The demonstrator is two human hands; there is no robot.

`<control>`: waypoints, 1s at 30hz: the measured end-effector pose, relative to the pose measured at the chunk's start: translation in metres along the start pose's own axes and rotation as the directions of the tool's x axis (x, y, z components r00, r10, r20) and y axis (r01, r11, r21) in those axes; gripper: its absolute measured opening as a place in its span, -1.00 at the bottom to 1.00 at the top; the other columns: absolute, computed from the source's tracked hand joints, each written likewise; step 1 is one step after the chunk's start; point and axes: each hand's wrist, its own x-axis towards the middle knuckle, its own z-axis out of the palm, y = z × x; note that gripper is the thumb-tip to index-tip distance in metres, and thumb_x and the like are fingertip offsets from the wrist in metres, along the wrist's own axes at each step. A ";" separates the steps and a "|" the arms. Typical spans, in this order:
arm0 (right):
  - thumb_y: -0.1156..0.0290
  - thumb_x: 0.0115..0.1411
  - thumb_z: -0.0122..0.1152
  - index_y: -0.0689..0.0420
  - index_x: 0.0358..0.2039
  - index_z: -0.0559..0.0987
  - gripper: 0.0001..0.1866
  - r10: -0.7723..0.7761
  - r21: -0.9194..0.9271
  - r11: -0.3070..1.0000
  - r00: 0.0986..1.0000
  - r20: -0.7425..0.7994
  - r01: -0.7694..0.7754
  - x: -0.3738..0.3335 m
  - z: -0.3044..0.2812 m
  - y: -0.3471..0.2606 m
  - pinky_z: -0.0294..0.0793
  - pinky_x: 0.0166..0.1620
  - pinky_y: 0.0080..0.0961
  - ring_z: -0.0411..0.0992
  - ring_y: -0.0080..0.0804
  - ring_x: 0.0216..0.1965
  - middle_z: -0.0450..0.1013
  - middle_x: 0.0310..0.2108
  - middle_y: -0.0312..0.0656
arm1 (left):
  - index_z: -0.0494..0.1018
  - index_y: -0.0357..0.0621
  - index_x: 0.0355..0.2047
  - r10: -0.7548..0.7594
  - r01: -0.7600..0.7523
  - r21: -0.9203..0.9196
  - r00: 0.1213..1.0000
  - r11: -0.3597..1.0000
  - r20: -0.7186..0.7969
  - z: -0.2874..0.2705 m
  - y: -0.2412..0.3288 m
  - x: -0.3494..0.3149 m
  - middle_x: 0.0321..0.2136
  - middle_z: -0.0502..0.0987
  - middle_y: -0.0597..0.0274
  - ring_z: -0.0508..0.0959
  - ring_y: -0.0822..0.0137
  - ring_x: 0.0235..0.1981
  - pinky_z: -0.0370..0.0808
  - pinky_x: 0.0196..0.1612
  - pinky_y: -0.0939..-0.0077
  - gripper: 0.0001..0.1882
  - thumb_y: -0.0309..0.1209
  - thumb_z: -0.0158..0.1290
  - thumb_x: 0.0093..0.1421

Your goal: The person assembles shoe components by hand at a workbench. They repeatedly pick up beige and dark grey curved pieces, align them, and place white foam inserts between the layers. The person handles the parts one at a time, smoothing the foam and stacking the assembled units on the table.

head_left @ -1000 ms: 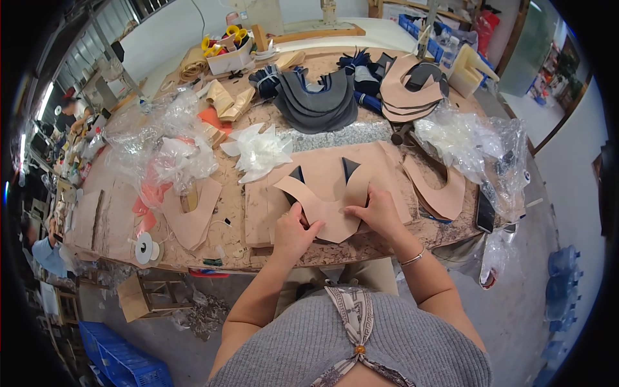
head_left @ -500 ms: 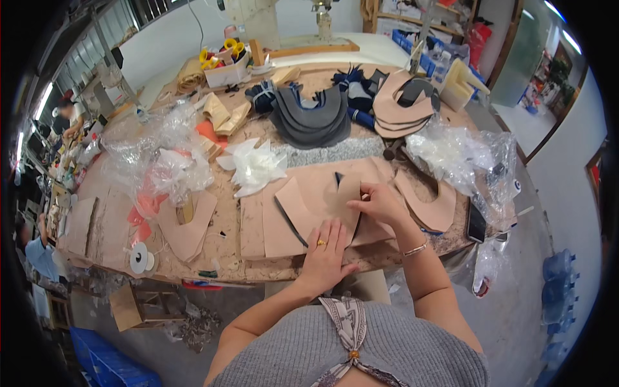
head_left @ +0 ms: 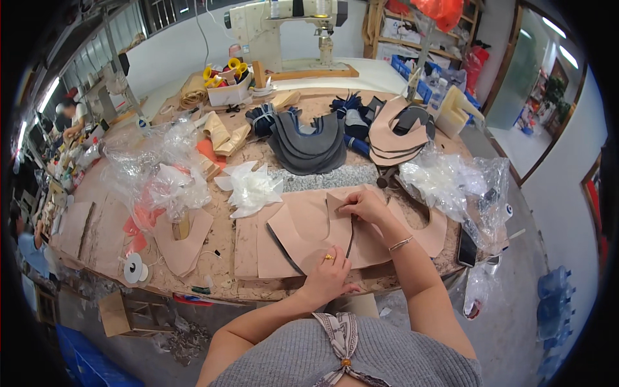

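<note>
A U-shaped beige leather piece (head_left: 300,242) with dark edging lies on a stack of flat beige sheets (head_left: 248,258) in front of me. My right hand (head_left: 367,206) pinches the upper end of the piece's right arm between thumb and fingers. That end looks slightly lifted or folded. Lower down, my left hand (head_left: 327,277) rests on the bottom of the same piece, fingers laid out and thumb apart. To the right, partly behind my right forearm, is another curved beige piece (head_left: 432,238).
Grey U-shaped pieces (head_left: 306,155) are stacked beyond the sheets, with more beige ones (head_left: 390,145) to their right. Clear plastic wrap (head_left: 445,177) bunches at right; a phone (head_left: 467,248) lies near the edge. A thread spool (head_left: 134,267) sits front left. A sewing machine (head_left: 280,39) stands behind.
My right hand has shifted up and slightly left, and now pinches the arm's tip. The left hand's fingers have eased from pressing flat to a looser rest. The whole view has tilted up slightly.
</note>
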 end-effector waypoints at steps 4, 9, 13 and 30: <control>0.37 -0.01 0.40 0.16 -0.43 0.68 -0.84 0.000 0.001 1.000 1.000 0.003 0.000 0.001 0.001 -0.001 0.34 -0.53 -0.63 0.34 -0.65 -0.61 0.49 -0.61 -0.36 | 0.41 -0.27 -0.28 0.000 -0.001 -0.019 0.998 1.000 -0.059 0.003 0.000 0.002 0.04 0.36 -0.19 0.40 0.06 -0.01 0.38 -0.02 0.35 -0.26 0.21 0.16 -0.17; 0.37 0.02 0.38 0.14 -0.43 0.66 -0.86 -0.037 -0.023 0.999 0.999 0.020 0.037 0.006 0.002 0.002 0.26 -0.56 -0.66 0.29 -0.69 -0.64 0.45 -0.63 -0.42 | 0.40 -0.26 -0.29 -0.026 0.024 -0.018 0.994 1.000 -0.110 0.009 0.004 0.000 0.10 0.31 -0.24 0.35 0.02 0.04 0.29 0.07 0.23 -0.28 0.19 0.18 -0.17; 0.37 -0.09 0.44 0.22 -0.45 0.66 -0.78 -0.054 -0.130 0.990 0.998 -0.015 0.052 0.009 0.006 -0.001 0.33 -0.52 -0.53 0.36 -0.59 -0.62 0.52 -0.62 -0.27 | 0.39 -0.28 -0.31 -0.009 0.009 -0.002 0.989 1.000 -0.149 0.012 0.006 0.002 0.10 0.32 -0.28 0.37 -0.01 0.01 0.28 0.08 0.19 -0.25 0.22 0.17 -0.17; 0.13 0.31 -0.07 -0.11 0.13 0.45 -0.59 -0.441 -0.712 0.622 0.897 0.024 0.325 -0.078 0.044 0.013 -0.11 0.27 0.16 0.17 -0.08 0.26 0.34 0.18 -0.42 | 0.34 -0.53 -0.02 -0.049 0.053 0.030 0.993 0.998 -0.108 0.018 0.014 0.001 0.05 0.31 -0.42 0.29 -0.24 0.14 0.15 0.23 0.01 0.01 0.31 0.03 -0.09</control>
